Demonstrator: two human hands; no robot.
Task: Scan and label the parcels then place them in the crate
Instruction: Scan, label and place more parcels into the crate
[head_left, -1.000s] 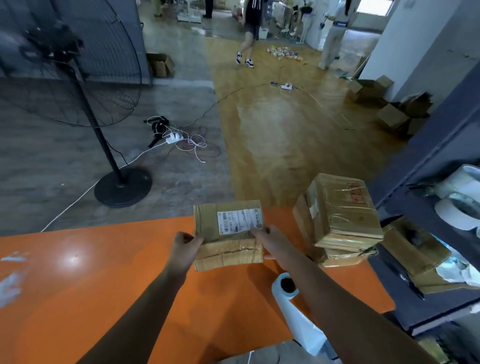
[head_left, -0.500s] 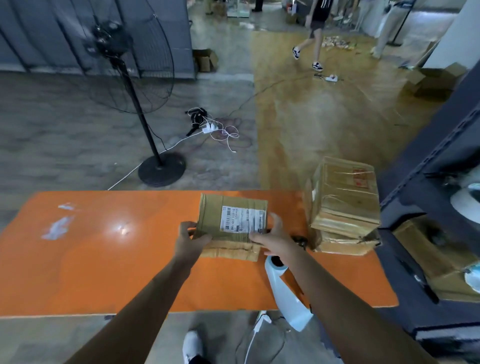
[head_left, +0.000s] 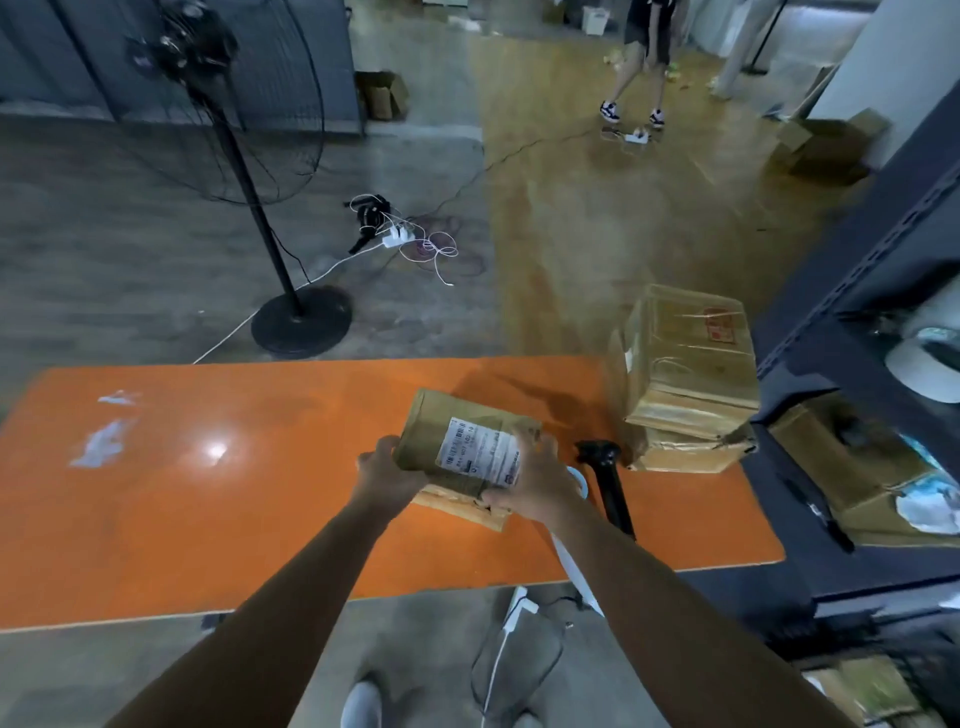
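A brown taped parcel (head_left: 457, 436) with a white barcode label (head_left: 480, 453) on top is held above the orange table (head_left: 208, 493). My left hand (head_left: 382, 470) grips its left edge, and my right hand (head_left: 535, 480) grips its right near corner. A black handheld scanner (head_left: 605, 475) lies on the table just right of my right hand. Two more brown parcels (head_left: 685, 374) sit stacked at the table's right end. No crate is in view.
A dark metal shelf (head_left: 852, 270) with a box (head_left: 857, 462) and tape rolls stands at the right. A white roll (head_left: 579, 480) shows behind my right wrist. Beyond the table are a standing fan (head_left: 244, 171), floor cables and a walking person (head_left: 636, 62).
The parcel has come lower and nearer the table's front, tilted slightly clockwise, with both hands still on it. The camera now looks further down, showing the scanner and the floor below.
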